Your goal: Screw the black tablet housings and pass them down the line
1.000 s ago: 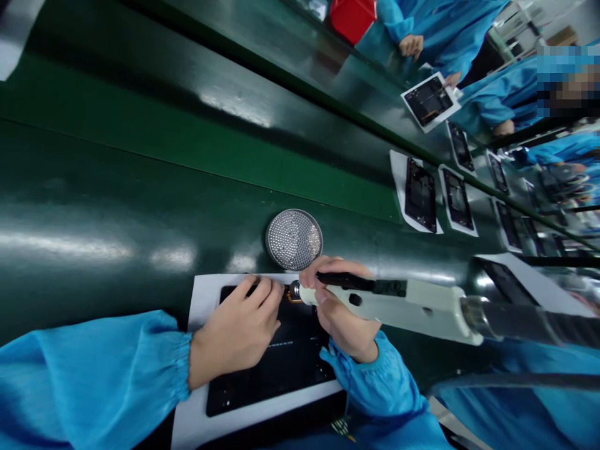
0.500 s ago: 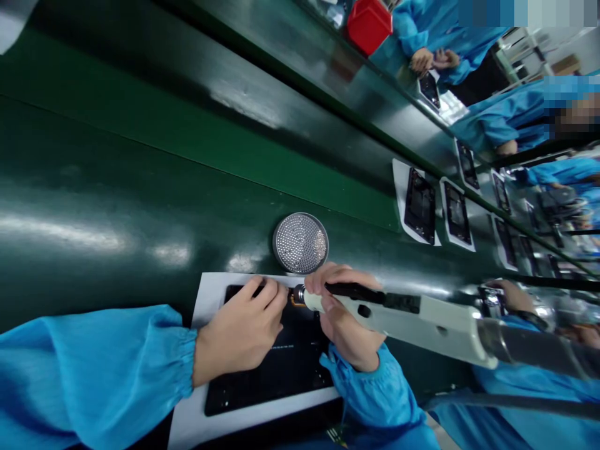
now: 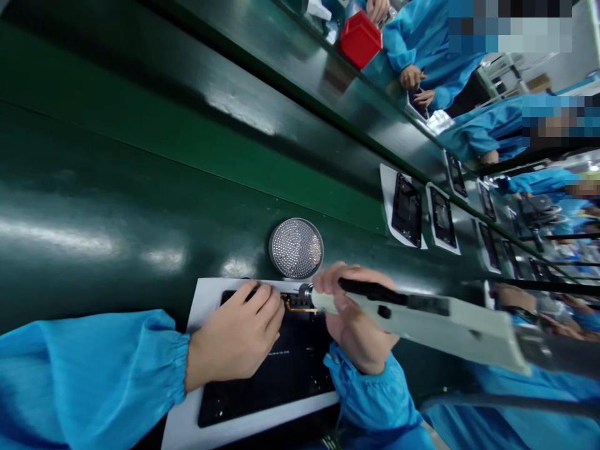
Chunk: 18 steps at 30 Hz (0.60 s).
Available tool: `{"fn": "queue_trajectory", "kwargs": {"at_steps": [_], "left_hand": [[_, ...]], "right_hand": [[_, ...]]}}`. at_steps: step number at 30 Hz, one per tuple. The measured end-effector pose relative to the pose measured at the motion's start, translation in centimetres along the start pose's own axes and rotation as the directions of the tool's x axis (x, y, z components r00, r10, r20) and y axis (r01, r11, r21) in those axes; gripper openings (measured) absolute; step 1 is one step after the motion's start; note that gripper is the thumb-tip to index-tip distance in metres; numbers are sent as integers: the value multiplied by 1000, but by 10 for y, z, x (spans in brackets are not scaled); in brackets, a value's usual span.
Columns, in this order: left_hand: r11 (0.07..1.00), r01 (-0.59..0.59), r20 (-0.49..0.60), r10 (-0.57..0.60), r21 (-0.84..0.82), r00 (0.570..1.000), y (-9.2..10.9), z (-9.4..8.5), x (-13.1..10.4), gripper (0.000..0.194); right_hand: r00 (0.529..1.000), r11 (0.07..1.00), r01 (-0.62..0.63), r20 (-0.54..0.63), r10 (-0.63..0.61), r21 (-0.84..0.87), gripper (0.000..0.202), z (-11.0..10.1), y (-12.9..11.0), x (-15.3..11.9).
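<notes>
A black tablet-like device (image 3: pixel 267 369) lies on a white sheet (image 3: pixel 180 400) in front of me, with an orange strip (image 3: pixel 300 309) showing along its upper part. My left hand (image 3: pixel 241 328) rests on the device's upper left, fingers bent and close together, holding it; the thumb is mostly hidden. My right hand (image 3: pixel 359 319) is wrapped round a pale electric screwdriver (image 3: pixel 435 322) with a black lever. Its metal nose points left, over the upper edge of the device. Just beyond stands a round dish (image 3: pixel 296 248) with a perforated top bearing small shiny bits, probably screws.
Green bench surface (image 3: pixel 117 187) stretches away to the left and beyond. Several similar devices on white sheets, such as one black unit (image 3: pixel 407 209), line the right. Across the bench are a red bin (image 3: pixel 360 40) and co-workers in blue sleeves. A dark hose runs right from the screwdriver.
The screwdriver and my right hand have shifted right, away from my left fingers, uncovering more of the orange strip. My left hand stays on the device. The view has moved slightly.
</notes>
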<state>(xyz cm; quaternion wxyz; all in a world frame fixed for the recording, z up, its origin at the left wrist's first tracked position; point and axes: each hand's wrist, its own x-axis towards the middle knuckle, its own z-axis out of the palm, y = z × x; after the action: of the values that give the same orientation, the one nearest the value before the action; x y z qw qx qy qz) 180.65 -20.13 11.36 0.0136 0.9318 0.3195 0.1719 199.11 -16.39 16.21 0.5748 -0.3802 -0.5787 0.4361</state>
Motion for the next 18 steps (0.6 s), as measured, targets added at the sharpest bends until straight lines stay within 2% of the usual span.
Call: {"fn": "queue_trajectory", "kwargs": {"at_steps": [3, 5, 11, 18], "left_hand": [[999, 36, 24, -36, -20, 999, 1, 2, -2, 42], [998, 55, 30, -54, -20, 998, 2, 3, -3, 45], [998, 64, 59, -64, -6, 996, 4, 4, -5, 50], [998, 63, 62, -62, -6, 996, 6, 5, -7, 53]], "right_hand": [[991, 998, 62, -117, -59, 27, 23, 3, -2, 17], [986, 998, 50, -164, -42, 49, 22, 6, 2, 25], [977, 1000, -5, -215, 4, -4, 22, 9, 15, 26], [978, 999, -34, -206, 25, -39, 22, 10, 16, 24]]}}
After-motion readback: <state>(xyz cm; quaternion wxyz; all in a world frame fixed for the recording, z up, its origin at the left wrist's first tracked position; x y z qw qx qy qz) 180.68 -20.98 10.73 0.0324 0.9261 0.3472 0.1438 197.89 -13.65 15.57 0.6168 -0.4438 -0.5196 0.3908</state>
